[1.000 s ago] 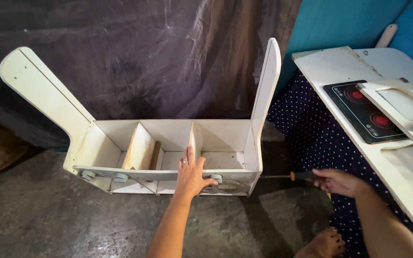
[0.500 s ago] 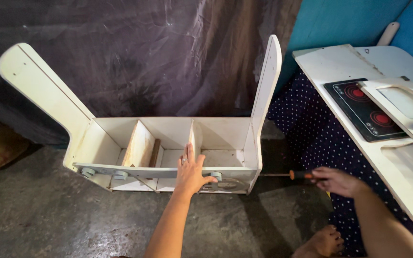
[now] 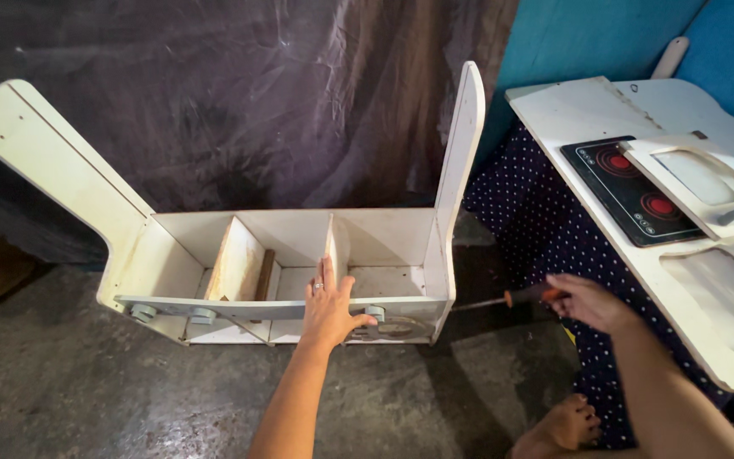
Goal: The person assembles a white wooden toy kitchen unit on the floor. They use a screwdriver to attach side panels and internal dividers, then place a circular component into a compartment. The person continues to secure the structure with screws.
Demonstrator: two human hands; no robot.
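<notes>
the white toy kitchen frame lies on its side on the grey concrete floor; the left hand rests flat on its front rail, fingers spread and released, just beside the middle divider; to the right of the frame the right hand is clenched around an orange-handled screwdriver, its tip pointing at the frame's side panel; a white panel with a printed hob lies further right of the frame.
</notes>
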